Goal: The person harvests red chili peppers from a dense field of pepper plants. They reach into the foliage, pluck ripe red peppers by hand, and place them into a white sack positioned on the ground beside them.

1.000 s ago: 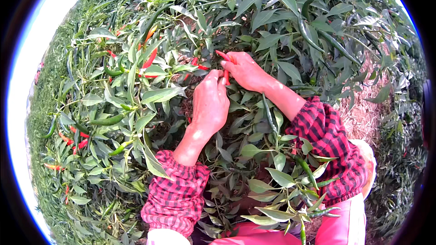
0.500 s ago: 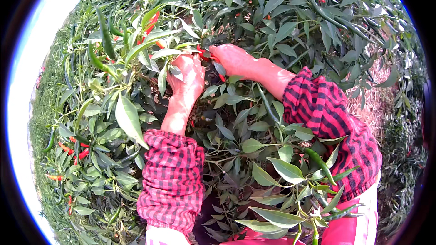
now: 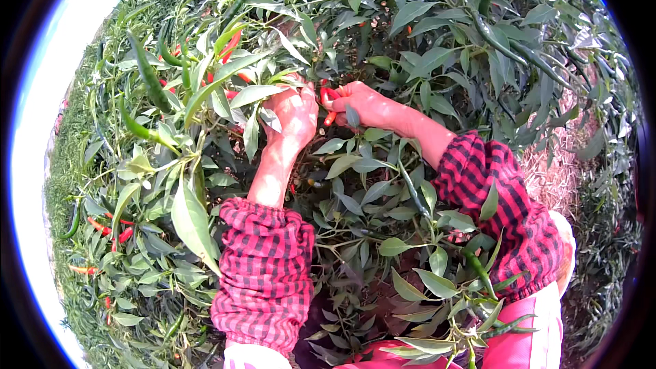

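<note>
Both my hands are deep in a leafy chili plant, close together. My right hand is closed, thumb and fingers pinched on red chili peppers that stick out below and beside the fingertips. Just left of it, my left hand has its fingers curled among the leaves. Its fingertips are partly hidden, and what they hold I cannot make out. More red chilies hang on the stems to the upper left of my left hand. A long green chili hangs farther left.
Chili plants surround me on all sides. Leafy branches with green chilies stand in front of my right forearm. More green chilies hang at the upper right. Dry, straw-covered ground shows at the right, and red chilies at the lower left.
My right hand has shifted slightly right and down, drawing apart from my left hand with red chilies in its fingers. My left hand has moved a little right.
</note>
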A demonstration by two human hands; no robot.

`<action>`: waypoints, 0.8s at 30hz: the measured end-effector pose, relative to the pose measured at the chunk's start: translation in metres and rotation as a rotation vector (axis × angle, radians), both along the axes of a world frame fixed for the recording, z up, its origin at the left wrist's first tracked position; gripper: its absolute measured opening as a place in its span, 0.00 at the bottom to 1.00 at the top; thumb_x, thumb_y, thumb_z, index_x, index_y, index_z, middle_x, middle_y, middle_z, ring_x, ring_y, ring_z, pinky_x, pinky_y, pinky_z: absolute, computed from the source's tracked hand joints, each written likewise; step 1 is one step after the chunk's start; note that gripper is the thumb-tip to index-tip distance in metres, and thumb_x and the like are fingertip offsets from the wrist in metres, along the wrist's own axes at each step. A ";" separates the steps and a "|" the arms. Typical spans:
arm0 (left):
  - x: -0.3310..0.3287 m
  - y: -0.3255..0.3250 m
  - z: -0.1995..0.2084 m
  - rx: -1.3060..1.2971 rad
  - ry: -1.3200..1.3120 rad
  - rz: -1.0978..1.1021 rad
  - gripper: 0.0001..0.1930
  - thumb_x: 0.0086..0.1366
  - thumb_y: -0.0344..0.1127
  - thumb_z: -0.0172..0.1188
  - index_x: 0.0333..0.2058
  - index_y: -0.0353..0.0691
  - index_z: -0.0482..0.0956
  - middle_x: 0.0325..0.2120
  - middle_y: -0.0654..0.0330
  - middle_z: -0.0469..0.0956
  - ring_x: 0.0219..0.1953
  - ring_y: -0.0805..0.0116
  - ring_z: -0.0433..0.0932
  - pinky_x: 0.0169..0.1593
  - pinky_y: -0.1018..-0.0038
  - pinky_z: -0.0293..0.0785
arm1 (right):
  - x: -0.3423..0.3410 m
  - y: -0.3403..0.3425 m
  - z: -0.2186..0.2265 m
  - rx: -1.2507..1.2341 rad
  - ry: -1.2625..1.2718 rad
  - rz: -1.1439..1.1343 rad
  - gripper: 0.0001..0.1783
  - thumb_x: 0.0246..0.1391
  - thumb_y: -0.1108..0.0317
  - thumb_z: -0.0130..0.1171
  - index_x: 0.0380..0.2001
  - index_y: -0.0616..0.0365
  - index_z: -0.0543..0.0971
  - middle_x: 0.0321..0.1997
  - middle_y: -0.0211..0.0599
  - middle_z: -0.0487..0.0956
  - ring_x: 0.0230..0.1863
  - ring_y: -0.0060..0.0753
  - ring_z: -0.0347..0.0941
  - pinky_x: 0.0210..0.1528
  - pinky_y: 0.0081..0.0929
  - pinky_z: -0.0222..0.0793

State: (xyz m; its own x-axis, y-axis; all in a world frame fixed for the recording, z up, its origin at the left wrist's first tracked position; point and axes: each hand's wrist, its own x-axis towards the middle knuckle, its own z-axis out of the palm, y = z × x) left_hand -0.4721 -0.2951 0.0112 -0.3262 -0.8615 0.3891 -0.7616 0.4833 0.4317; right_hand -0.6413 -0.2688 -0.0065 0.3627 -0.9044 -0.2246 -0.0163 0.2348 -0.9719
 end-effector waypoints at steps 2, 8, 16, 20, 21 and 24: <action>-0.005 -0.015 -0.023 0.072 0.255 -0.155 0.08 0.63 0.35 0.51 0.30 0.37 0.74 0.24 0.54 0.75 0.27 0.59 0.73 0.33 0.65 0.68 | -0.012 0.013 0.007 -0.070 -0.076 -0.074 0.10 0.57 0.60 0.54 0.29 0.54 0.76 0.21 0.23 0.73 0.19 0.11 0.63 0.17 0.16 0.55; 0.011 -0.014 -0.013 0.668 0.678 -0.215 0.13 0.68 0.43 0.51 0.27 0.43 0.74 0.18 0.71 0.68 0.21 0.81 0.62 0.25 0.82 0.56 | -0.025 0.040 0.041 -0.099 -0.506 -0.138 0.09 0.61 0.62 0.51 0.30 0.54 0.73 0.20 0.21 0.68 0.15 0.09 0.52 0.13 0.12 0.48; -0.017 0.076 0.055 0.605 0.776 -0.629 0.14 0.70 0.43 0.47 0.31 0.39 0.73 0.25 0.65 0.72 0.28 0.76 0.69 0.33 0.81 0.61 | -0.055 0.106 0.105 -0.298 -0.536 -0.162 0.10 0.64 0.61 0.48 0.33 0.56 0.71 0.21 0.24 0.69 0.14 0.08 0.50 0.12 0.11 0.45; -0.025 0.135 0.112 0.748 1.166 -0.616 0.13 0.71 0.39 0.45 0.37 0.36 0.75 0.35 0.62 0.75 0.39 0.74 0.73 0.42 0.77 0.70 | -0.047 0.164 0.144 -0.250 -0.437 -0.094 0.09 0.63 0.62 0.51 0.36 0.56 0.73 0.22 0.26 0.73 0.14 0.07 0.52 0.12 0.10 0.44; -0.033 0.158 0.126 0.824 1.293 -0.612 0.13 0.71 0.39 0.45 0.36 0.36 0.75 0.35 0.61 0.76 0.38 0.73 0.74 0.45 0.76 0.72 | -0.045 0.179 0.146 -0.309 -0.301 -0.128 0.10 0.63 0.61 0.51 0.40 0.55 0.74 0.21 0.23 0.74 0.14 0.06 0.53 0.14 0.10 0.42; -0.048 0.200 0.129 1.009 1.522 -0.790 0.13 0.71 0.36 0.44 0.40 0.33 0.75 0.40 0.56 0.76 0.44 0.66 0.75 0.49 0.70 0.73 | -0.033 0.233 0.163 -0.339 -0.202 -0.165 0.16 0.63 0.61 0.50 0.50 0.55 0.73 0.21 0.20 0.75 0.15 0.04 0.52 0.16 0.10 0.41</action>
State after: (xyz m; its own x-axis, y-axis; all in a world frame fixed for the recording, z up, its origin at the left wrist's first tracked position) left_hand -0.5199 -0.0950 0.1401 -0.6066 -0.7648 0.2172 0.6527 -0.3230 0.6853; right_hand -0.6747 -0.0356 0.1565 0.2135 -0.9644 0.1560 0.1931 -0.1149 -0.9744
